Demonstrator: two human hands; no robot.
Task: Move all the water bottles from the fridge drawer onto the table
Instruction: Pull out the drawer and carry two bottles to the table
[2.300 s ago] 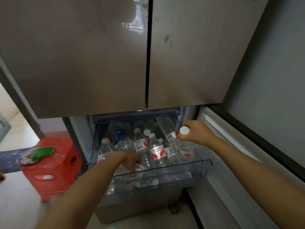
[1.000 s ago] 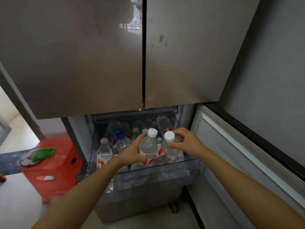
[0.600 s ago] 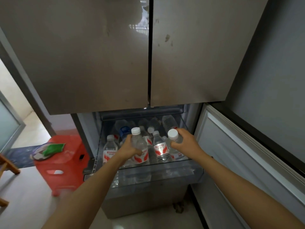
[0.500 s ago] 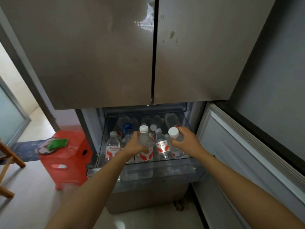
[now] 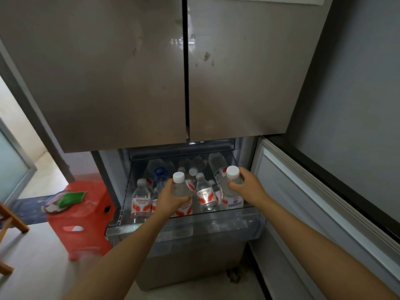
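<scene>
The clear fridge drawer is pulled out below the two closed fridge doors and holds several water bottles with red-and-white labels. My left hand grips one white-capped bottle upright above the drawer's front. My right hand holds a second white-capped bottle by its upper body at the drawer's right side. Another bottle stands between my hands, one more stands at the drawer's left, and a blue-capped bottle sits further back. No table is in view.
The open lower fridge door stretches along the right. A red plastic stool with a green cloth on it stands left of the drawer. Wooden furniture legs show at the far left. Light floor lies below.
Both hands went from reaching into the drawer to each gripping a bottle and lifting it. The view has pulled back and up, showing more floor at the left.
</scene>
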